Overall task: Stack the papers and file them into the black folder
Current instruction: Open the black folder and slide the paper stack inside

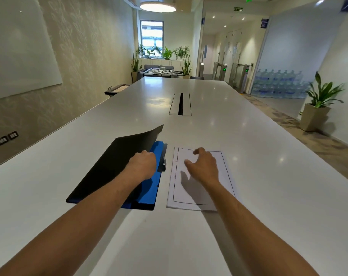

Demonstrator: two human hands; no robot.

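Note:
The black folder (107, 168) lies on the white table (268, 166), its front cover lifted and curling back at the far corner, showing a blue inside (149, 192) and a metal clip near the spine. My left hand (143, 165) is shut on the edge of that cover. To the right lies a neat stack of white papers (191, 193) with a thin black border line. My right hand (204, 164) hovers just over the stack's upper part, fingers spread and holding nothing; its shadow falls on the sheets.
A cable slot (180, 104) sits in the middle of the long table, farther away. The table's right edge runs beside a carpeted aisle with a potted plant (318, 104). A whiteboard (19, 46) hangs on the left wall.

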